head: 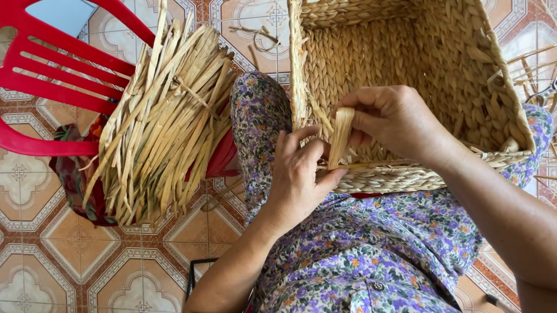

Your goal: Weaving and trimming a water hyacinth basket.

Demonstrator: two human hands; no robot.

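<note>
the left hand point(299, 174) pinches and steadies the near rim of the woven basket point(475, 99) on the lap, while the right hand point(392, 120) closes on a flat straw strip point(340, 136), seemingly mid-weave; next it wants tucking tight. the basket looks empty. a bundle of loose straw point(160, 125) rests on the red plastic chair point(2, 70).

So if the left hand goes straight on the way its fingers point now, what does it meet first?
The left hand points up and right, toward the flat straw strip held by the right hand. It would meet that strip first, then the woven basket wall behind. Depth is unclear, so this is likely, not certain.
</note>
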